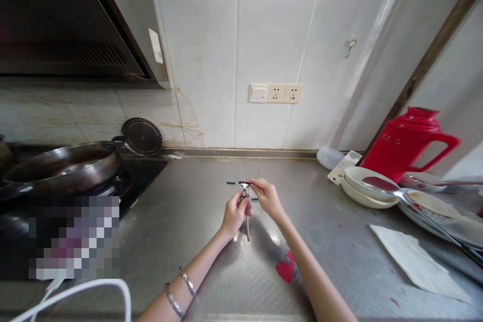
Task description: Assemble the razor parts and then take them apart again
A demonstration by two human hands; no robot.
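My left hand [234,214] is closed round the neck of what looks like a T-shaped razor [244,191], whose grey handle hangs down below the fingers. My right hand [267,197] pinches the right end of the dark bar-shaped head [243,182] at the top. Just left of that head, a short dark green strip [231,182] lies on the metal counter [196,211]. Another dark green strip [254,199] shows beside the right fingers and is partly hidden by them.
On the left stand a stove with a metal pan [68,166], a blurred-out object and a white cable [113,282]. Stacked bowls [368,196], a red thermos jug [407,141] and a folded white paper [415,261] are on the right. Wall sockets [284,94] sit behind.
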